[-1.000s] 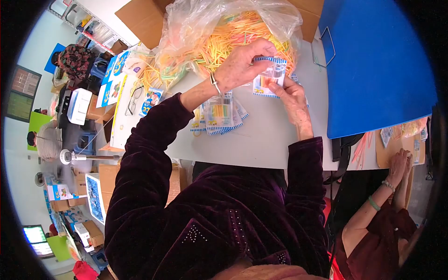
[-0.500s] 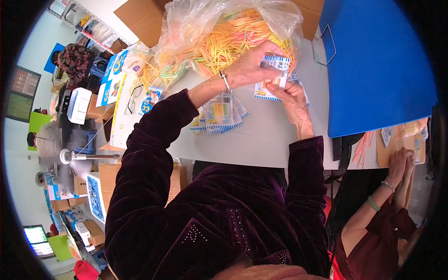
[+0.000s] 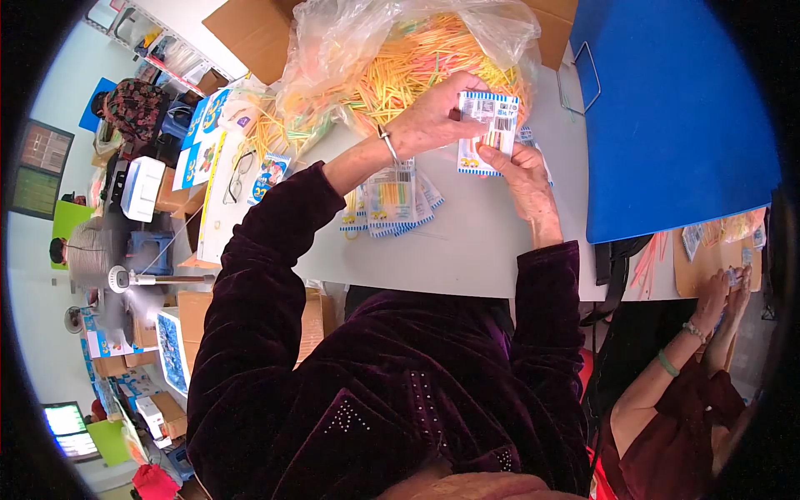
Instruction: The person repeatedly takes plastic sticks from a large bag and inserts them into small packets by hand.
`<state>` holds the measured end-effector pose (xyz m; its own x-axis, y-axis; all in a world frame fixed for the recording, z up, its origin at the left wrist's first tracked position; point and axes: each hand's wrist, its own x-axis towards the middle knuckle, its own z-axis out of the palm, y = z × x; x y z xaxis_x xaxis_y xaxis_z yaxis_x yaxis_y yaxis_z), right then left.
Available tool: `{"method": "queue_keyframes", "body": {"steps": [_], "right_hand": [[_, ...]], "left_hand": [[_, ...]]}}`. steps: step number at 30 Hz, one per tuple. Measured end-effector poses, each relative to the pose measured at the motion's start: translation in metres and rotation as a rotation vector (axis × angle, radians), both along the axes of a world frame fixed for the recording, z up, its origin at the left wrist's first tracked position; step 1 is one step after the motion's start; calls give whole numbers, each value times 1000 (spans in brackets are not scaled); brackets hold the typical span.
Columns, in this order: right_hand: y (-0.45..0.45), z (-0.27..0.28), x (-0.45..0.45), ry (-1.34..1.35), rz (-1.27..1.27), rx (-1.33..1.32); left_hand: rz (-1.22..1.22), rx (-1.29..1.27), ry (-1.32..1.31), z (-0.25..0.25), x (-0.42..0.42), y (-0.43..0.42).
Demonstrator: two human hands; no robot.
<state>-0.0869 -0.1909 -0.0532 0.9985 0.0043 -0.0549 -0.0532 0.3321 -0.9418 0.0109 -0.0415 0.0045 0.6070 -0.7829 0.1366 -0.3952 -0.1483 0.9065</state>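
A small clear packet (image 3: pixel 500 125) with blue-striped ends and coloured sticks inside is held up over the table. My right hand (image 3: pixel 527 182) pinches its lower right part, thumb on the front. At its upper left side, my left hand (image 3: pixel 443 115) grips the edge between thumb and fingers; some fingertips are hidden. Beneath my left forearm lies a small pile of similar packets (image 3: pixel 392 200), sticks showing through. Beyond my hands, a large clear plastic bag (image 3: pixel 333 54) lies open, full of loose yellow, orange and pink sticks (image 3: pixel 408 62).
A blue panel (image 3: pixel 675 108) with a wire handle borders the right side. Eyeglasses (image 3: pixel 238 177) and a blue packet (image 3: pixel 271 177) lie at left. Cardboard flaps (image 3: pixel 250 37) stand behind the bag. At lower right, a co-worker's hands (image 3: pixel 721 296) handle something small.
My left hand has shifted slightly left, baring more of the packet's printed top. The packet now faces me more squarely. The co-worker's hands have moved a little apart.
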Motion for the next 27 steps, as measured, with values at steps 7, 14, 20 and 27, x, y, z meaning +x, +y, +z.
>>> {"method": "queue_keyframes", "body": {"steps": [7, 14, 20, 27], "right_hand": [[1, 2, -1, 19, -10, -49], [0, -2, 1, 37, -10, -48], [0, 0, 1, -16, -26, -24], [-5, -5, 1, -20, 31, -61]], "left_hand": [[50, -91, -127, -12, -1, 0], [16, -52, -29, -7, -5, 0], [111, -9, -33, -5, -12, -5], [47, -63, -55, -12, -11, -6]]}}
